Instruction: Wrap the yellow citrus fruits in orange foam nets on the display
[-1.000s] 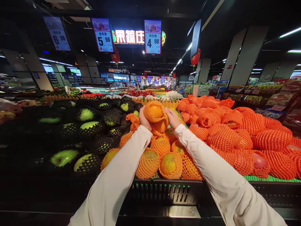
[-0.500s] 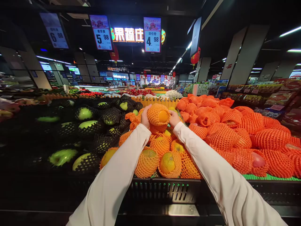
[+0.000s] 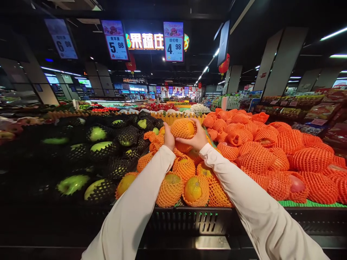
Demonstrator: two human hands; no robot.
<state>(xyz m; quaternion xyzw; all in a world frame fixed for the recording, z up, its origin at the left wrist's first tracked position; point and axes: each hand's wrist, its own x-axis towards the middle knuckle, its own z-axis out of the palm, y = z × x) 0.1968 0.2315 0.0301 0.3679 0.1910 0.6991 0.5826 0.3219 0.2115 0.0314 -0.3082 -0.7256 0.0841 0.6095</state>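
Above the far part of the heap of oranges [image 3: 184,167], you have one netted orange [image 3: 183,129] up between your hands. Its orange foam net leaves a bare patch of peel at the end toward your right hand [image 3: 200,136]. That hand is grasping the fruit, fingers over its top and thumb reaching across below it. Your left hand [image 3: 169,138] is at the fruit's other side, above the heap, thumb raised; you cannot tell from this view whether its hidden fingers press on the net. Your white sleeves [image 3: 141,202] reach over the near part of the heap.

Most oranges in the heap wear the same kind of foam net, and a few show yellowish-green peel. Just left of the heap lie green apples [image 3: 98,133] in black foam nets; just right of it are fruits in red-orange foam nets [image 3: 256,159], one with pinkish skin exposed. The black slotted crate [image 3: 189,221] fronts the heap, and a yellow picket edging [image 3: 176,118] stands behind it. High above and beyond the heap hangs a price screen [image 3: 173,41] reading 4.98.
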